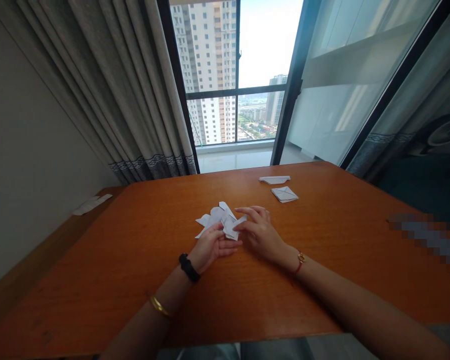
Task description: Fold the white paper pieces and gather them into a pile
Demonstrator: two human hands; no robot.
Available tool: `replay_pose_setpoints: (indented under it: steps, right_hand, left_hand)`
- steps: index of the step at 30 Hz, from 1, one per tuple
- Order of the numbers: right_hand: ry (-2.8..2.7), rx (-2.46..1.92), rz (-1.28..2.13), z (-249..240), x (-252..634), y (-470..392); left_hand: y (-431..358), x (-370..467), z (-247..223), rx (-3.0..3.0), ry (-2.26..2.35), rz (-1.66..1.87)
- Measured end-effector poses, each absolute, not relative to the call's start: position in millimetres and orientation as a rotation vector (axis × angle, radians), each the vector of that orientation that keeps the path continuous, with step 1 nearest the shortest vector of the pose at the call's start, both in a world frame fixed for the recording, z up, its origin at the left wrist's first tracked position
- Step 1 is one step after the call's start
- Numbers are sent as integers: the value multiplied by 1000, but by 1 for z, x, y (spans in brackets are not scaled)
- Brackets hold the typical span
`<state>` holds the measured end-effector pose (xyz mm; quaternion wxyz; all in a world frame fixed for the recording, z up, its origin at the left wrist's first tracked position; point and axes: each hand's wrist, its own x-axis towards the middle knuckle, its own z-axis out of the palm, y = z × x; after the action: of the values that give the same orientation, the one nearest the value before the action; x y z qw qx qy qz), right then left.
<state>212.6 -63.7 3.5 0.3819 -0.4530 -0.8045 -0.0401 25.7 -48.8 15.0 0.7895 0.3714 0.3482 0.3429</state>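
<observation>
Over your table point(341, 230), your right hand point(262, 232) curves at the right edge of the paper point(215, 216), thumb touching; I cannot tell if it pinches. Your left hand point(209, 247) grasps the paper, thumb on top, near the table's middle. Beyond, rightward, lie a square point(285, 194) and, farther, a strip point(275, 179).

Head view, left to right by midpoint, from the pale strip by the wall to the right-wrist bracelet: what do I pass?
Pale strip → gold bangle → black wristband → right hand → folded paper square → right-wrist bracelet. Left out for overlap: left hand, held white paper.
</observation>
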Motion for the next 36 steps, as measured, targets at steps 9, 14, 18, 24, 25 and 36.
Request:
replay_pose_setpoints:
  steps: [9,14,18,24,25,36]
  right_hand:
    - [-2090,-1211,84,1,215,-61]
    - [-2044,-1606,203,2,200,-28]
    - [-2253,-1506,301,-3,174,6]
    - [-2344,-1438,339,-5,179,15]
    - [-2353,-1448,326,-2,184,14]
    - [-2367,-1685,633,25,218,24]
  left_hand:
    - [-43,25,12,871,890,919]
    - [-17,0,19,637,950,1457]
    - [-6,-10,15,557,956,1478]
    - [-10,-3,10,598,978,1416]
    - [-11,-2,11,610,979,1404]
    - [-9,-7,7,654,1008,1437]
